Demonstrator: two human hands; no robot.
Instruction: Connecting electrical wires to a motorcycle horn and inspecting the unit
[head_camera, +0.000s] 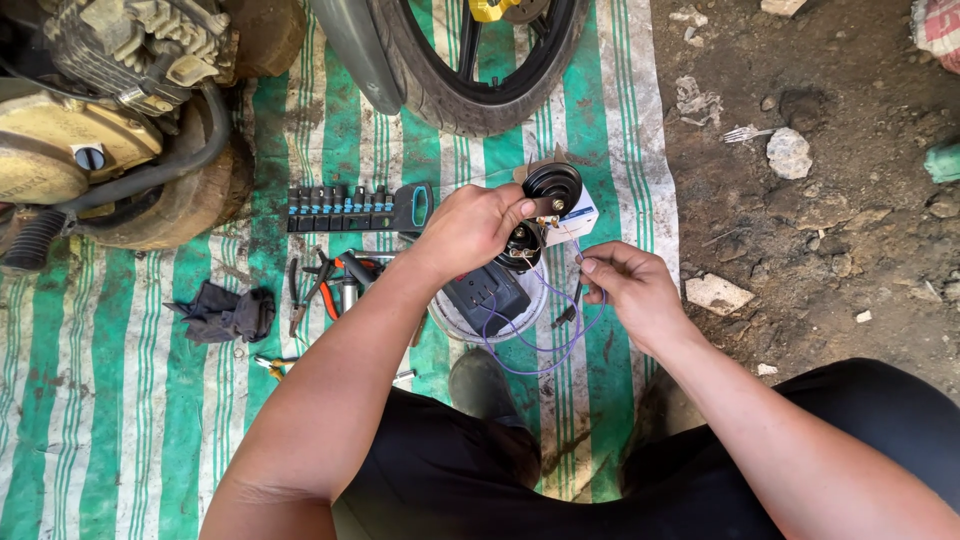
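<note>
My left hand (472, 226) grips two black round horns (551, 184), one above the other, with small brass terminals showing between them. My right hand (628, 286) pinches a thin purple wire (545, 345) near the horns; the wire loops down and hangs below both hands. A small white box (580, 222) shows just behind the horns. Under my hands sits a white round bowl (445, 322) holding a dark rectangular part (487, 295). My knees in black cloth are at the bottom.
A green-and-white striped mat (120, 400) covers the ground. On it lie a socket rail (345, 208), pliers and hand tools (325, 280), and a black glove (225, 312). A motorcycle engine (110, 110) is at left, a tyre (470, 90) ahead, dirt and stones (790, 152) right.
</note>
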